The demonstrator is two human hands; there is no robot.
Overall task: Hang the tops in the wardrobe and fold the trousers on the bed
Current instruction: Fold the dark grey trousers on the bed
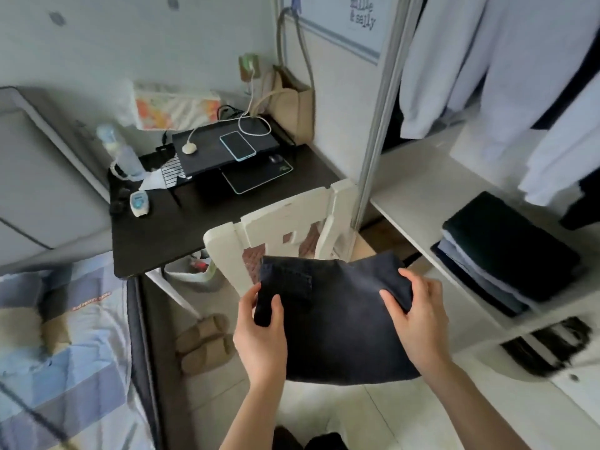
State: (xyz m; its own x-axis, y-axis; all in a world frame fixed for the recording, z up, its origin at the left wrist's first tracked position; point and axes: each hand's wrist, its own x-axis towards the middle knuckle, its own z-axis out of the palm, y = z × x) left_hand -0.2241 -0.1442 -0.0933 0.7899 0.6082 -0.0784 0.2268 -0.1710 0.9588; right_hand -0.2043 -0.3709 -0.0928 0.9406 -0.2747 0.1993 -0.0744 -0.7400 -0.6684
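A person's left hand [259, 323] and right hand [418, 310] each grip an edge of folded dark jeans [337, 319], held in the air between the bed [65, 336] and the open wardrobe shelf [418, 190]. To land the fold intact, both edges are best kept level and lowered flat. Around them: a white chair [285, 219], a dark desk [201, 228] with a phone [238, 145], pale hanging tops [506, 76] and a folded stack [509, 251].

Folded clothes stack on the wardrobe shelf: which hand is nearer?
Right. The right hand grips the folded trousers at their right edge, just left of the clothes stack. The left hand grips their left edge, farther away.
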